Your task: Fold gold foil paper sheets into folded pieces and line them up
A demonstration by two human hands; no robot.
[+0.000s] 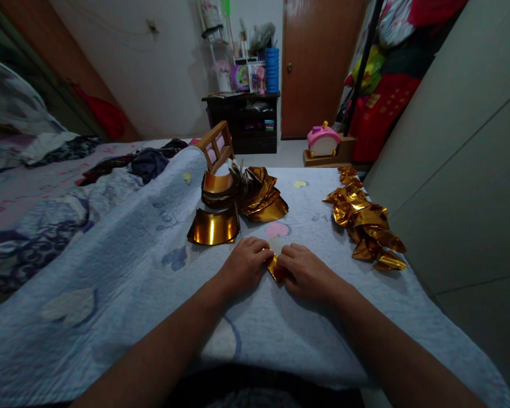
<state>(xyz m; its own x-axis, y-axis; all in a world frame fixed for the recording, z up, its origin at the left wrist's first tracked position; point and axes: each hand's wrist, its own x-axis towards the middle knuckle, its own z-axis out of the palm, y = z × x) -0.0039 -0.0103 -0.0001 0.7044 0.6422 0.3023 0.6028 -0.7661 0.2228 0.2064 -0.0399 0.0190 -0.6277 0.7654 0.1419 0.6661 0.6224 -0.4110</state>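
Observation:
My left hand (245, 264) and my right hand (305, 272) meet over a small folded piece of gold foil paper (276, 270), pinching it between the fingertips against the light blue quilt (123, 266). Most of the piece is hidden under the fingers. Just beyond my hands lies a fanned stack of curved gold foil sheets (242, 198), with one curled sheet (213, 228) at its front. To the right, a row of folded gold foil pieces (368, 221) runs along the quilt's edge.
A small wooden frame (216, 145) stands behind the stack. Crumpled clothes (147, 161) and bedding lie to the left. A white wardrobe wall (459, 158) is close on the right. A dark shelf (246, 122), a door (317, 68) and a pink toy house (323, 140) are at the back.

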